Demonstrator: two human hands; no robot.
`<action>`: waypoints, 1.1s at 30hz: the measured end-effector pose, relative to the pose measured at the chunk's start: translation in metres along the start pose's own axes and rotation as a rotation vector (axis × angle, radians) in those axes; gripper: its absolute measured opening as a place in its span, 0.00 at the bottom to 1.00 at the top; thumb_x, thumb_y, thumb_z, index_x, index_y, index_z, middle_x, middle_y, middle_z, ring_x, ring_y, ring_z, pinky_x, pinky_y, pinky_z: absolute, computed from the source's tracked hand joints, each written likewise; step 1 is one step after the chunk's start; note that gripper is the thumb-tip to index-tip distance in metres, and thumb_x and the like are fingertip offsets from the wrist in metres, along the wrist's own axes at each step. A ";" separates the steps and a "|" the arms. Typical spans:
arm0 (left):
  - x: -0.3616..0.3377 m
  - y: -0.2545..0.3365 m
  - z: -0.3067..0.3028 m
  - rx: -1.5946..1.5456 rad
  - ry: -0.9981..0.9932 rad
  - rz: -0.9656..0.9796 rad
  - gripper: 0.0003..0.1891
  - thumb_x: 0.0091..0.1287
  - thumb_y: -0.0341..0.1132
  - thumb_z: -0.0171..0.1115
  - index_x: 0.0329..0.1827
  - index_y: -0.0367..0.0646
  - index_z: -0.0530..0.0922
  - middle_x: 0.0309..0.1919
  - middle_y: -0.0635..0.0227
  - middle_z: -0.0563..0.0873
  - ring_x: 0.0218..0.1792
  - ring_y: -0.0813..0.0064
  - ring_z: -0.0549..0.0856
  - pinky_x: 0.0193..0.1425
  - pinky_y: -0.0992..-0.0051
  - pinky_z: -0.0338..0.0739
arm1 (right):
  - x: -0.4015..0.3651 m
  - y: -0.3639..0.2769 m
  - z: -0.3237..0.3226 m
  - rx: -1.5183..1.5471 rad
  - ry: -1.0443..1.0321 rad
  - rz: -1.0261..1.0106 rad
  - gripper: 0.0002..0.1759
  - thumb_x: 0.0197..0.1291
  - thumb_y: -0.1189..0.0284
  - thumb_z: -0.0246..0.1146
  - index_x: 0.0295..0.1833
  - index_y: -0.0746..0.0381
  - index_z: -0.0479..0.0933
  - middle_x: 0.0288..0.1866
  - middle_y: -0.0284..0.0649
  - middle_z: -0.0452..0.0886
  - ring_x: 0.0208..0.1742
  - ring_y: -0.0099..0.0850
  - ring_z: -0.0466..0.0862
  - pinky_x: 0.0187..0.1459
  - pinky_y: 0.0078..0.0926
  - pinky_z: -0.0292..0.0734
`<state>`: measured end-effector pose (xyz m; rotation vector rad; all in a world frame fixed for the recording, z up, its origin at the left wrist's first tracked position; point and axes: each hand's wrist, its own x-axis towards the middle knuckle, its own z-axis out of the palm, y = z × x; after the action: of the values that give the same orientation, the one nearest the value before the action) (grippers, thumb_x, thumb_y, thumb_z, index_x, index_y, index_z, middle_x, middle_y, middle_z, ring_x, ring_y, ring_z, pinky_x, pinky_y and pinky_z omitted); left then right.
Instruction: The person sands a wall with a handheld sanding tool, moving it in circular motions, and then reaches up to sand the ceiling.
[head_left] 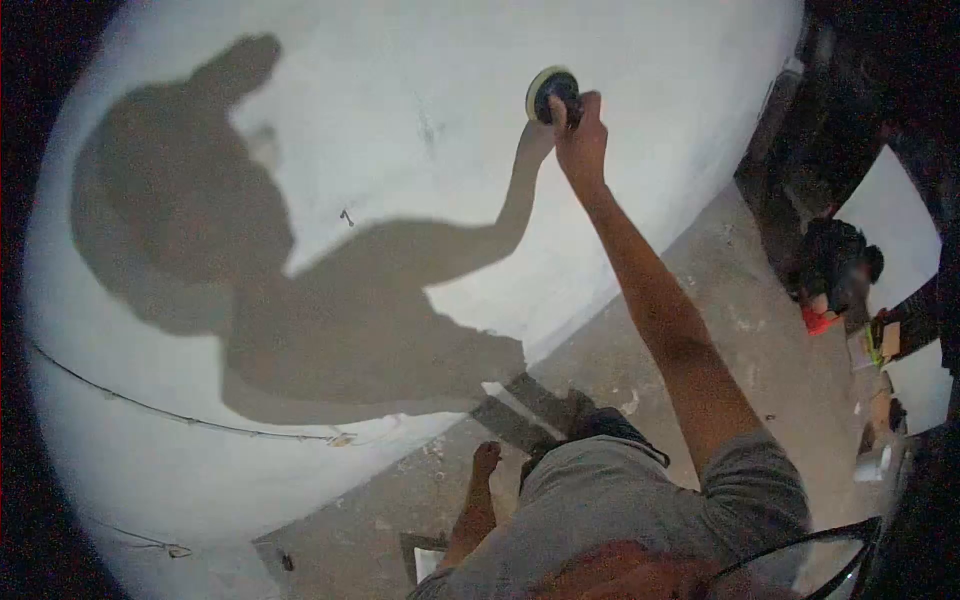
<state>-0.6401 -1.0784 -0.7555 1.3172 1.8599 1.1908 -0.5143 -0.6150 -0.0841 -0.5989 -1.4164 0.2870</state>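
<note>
My right hand [582,135] is raised to the white wall [430,60], its fingers closed around a round sanding pad [553,92]. The pad has a black back and a pale yellow edge, and its face is turned toward the wall. Whether it presses flat there is hard to see. Lower down, my left hand [487,457] hangs beside my body, away from the wall. Its fingers are curled in, and nothing shows in them. Grey smudges [430,130] mark the wall to the left of the pad.
My shadow [330,300] covers much of the wall. A small hook-like mark [346,217] and a thin cable [180,415] are on it. Bare concrete floor [745,290] runs along its foot. Dark bags [835,255], white boards [895,225] and a white roll [873,463] lie at the right.
</note>
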 end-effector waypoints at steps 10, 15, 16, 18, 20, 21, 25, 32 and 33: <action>-0.012 -0.006 0.018 0.064 -0.076 -0.171 0.22 0.72 0.46 0.60 0.54 0.32 0.79 0.45 0.57 0.86 0.37 0.68 0.87 0.42 0.66 0.84 | 0.080 0.086 -0.051 0.042 0.331 0.320 0.26 0.66 0.52 0.65 0.41 0.67 0.70 0.32 0.48 0.81 0.35 0.38 0.83 0.39 0.36 0.78; -0.053 -0.021 0.017 0.223 -0.078 0.398 0.20 0.74 0.47 0.58 0.54 0.36 0.80 0.44 0.58 0.86 0.38 0.68 0.87 0.41 0.67 0.83 | -0.011 0.071 -0.059 -0.161 0.108 0.176 0.26 0.66 0.51 0.64 0.41 0.65 0.70 0.30 0.46 0.81 0.33 0.36 0.83 0.39 0.35 0.78; -0.057 -0.025 0.016 0.369 0.007 0.518 0.19 0.74 0.46 0.58 0.53 0.37 0.80 0.43 0.58 0.86 0.39 0.67 0.86 0.41 0.66 0.83 | -0.018 0.073 -0.059 -0.124 0.106 0.168 0.25 0.66 0.51 0.64 0.41 0.65 0.69 0.30 0.47 0.81 0.32 0.37 0.82 0.39 0.36 0.78; -0.066 -0.035 0.017 0.659 0.182 0.758 0.17 0.74 0.44 0.57 0.52 0.38 0.80 0.42 0.60 0.86 0.40 0.65 0.86 0.42 0.65 0.83 | -0.001 0.071 -0.064 -0.135 0.137 0.178 0.25 0.66 0.51 0.64 0.40 0.65 0.69 0.30 0.47 0.81 0.32 0.36 0.82 0.39 0.35 0.78; -0.050 -0.032 0.014 0.807 0.268 0.886 0.16 0.75 0.44 0.57 0.51 0.39 0.80 0.42 0.60 0.87 0.41 0.65 0.85 0.42 0.65 0.83 | 0.031 0.089 -0.066 -0.180 0.198 0.133 0.26 0.67 0.51 0.63 0.40 0.66 0.69 0.32 0.48 0.81 0.34 0.36 0.82 0.39 0.35 0.78; -0.028 -0.025 0.013 0.314 0.085 0.403 0.18 0.72 0.44 0.59 0.55 0.40 0.79 0.47 0.59 0.85 0.45 0.61 0.85 0.45 0.58 0.83 | 0.048 0.100 -0.065 -0.159 0.200 0.187 0.26 0.67 0.51 0.63 0.40 0.67 0.69 0.33 0.49 0.81 0.35 0.38 0.82 0.40 0.36 0.77; 0.007 -0.005 0.006 -0.582 -0.058 -0.442 0.21 0.64 0.44 0.66 0.57 0.43 0.80 0.52 0.61 0.85 0.52 0.59 0.83 0.55 0.57 0.80 | 0.047 0.095 -0.058 -0.234 0.176 0.166 0.25 0.68 0.52 0.62 0.41 0.66 0.69 0.29 0.50 0.79 0.30 0.39 0.80 0.35 0.36 0.77; 0.049 0.025 0.029 0.789 -0.252 0.486 0.19 0.68 0.43 0.63 0.57 0.41 0.77 0.53 0.60 0.82 0.49 0.62 0.84 0.50 0.62 0.83 | 0.049 0.101 -0.076 -0.102 0.046 0.099 0.23 0.66 0.55 0.65 0.43 0.65 0.67 0.29 0.52 0.80 0.31 0.46 0.84 0.34 0.38 0.78; 0.061 0.031 0.045 0.395 -0.237 0.212 0.19 0.69 0.44 0.62 0.56 0.40 0.78 0.53 0.60 0.82 0.49 0.61 0.84 0.49 0.61 0.83 | 0.071 0.122 -0.079 -0.117 0.112 0.101 0.23 0.67 0.56 0.65 0.42 0.65 0.68 0.27 0.50 0.79 0.28 0.41 0.82 0.32 0.36 0.77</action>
<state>-0.6112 -1.0028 -0.7447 1.8222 1.8744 0.7404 -0.4069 -0.4948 -0.0943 -0.7726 -1.3038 0.2474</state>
